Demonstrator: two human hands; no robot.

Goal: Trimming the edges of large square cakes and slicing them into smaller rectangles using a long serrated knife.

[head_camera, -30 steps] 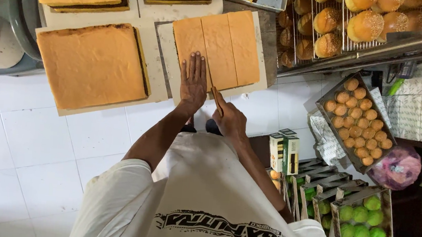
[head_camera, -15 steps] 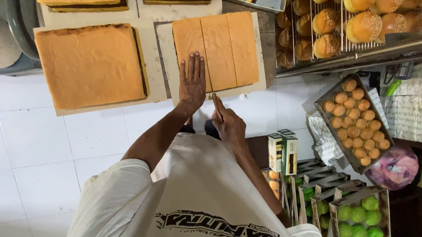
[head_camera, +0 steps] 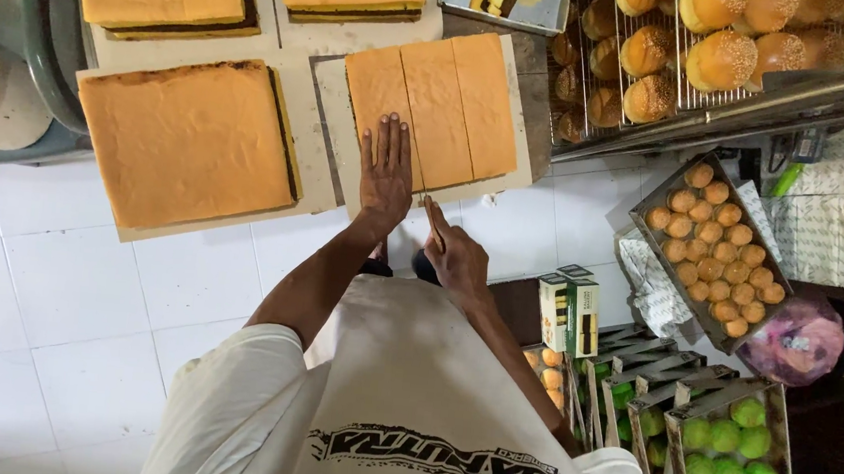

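Orange sponge gives under the left hand point(head_camera: 387, 169), which lies flat with fingers spread and straight on the near end of the cut cake slab point(head_camera: 433, 102). Just beside it the right hand point(head_camera: 456, 255) is closed around a knife point(head_camera: 429, 199), whose thin blade runs up to the slab's near edge, in line with one of the two cuts that already part the slab into three strips. The left forearm reaches straight out from the body and the right elbow is bent and tucked close.

To my eye the blade sits very near the left fingertips, so a slip or a sideways wobble could nick them. Pressing too hard with the flat palm could also squash the soft strip or push it out of line, giving a crooked cut.

The slab rests on a pale board point(head_camera: 506, 183) on the white tiled surface point(head_camera: 65, 309). Left of the hands lies a whole uncut cake point(head_camera: 184, 138), with two more beyond it. Beyond and to the right stand wire racks of round buns point(head_camera: 722, 55). Right of the hands sits a tray of small golden rolls point(head_camera: 707, 254), and nearer the body, trays of green ones point(head_camera: 725, 462).
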